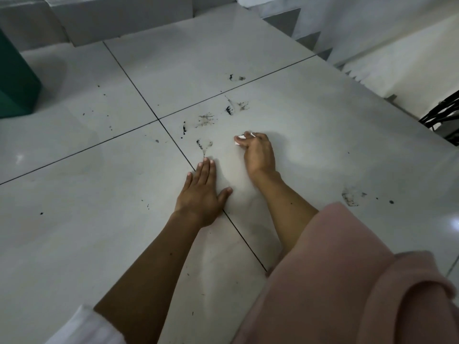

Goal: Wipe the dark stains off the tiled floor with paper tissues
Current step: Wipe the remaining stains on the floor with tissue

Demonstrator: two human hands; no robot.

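Tissue (241, 139): light, soft, tears easy; my right hand (258, 155) pinches it bunched.
Left hand (202, 192) flat, fingers straight, on tiled floor (74, 244); stains (205, 119) nr tile corner.

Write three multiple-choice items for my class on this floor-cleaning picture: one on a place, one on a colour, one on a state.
1. Where does the left hand lie?
A. flat on the tiled floor
B. on the green bin
C. in the air

2. What colour is the bin at the far left?
A. red
B. green
C. yellow

3. What is the right hand doing?
A. lying open
B. pinching a white paper tissue
C. holding a brush

Answers: 1 A, its palm and straight fingers are spread on the tile; 2 B, its side is dark green; 3 B, its fingers curl round the tissue near the dark stains.
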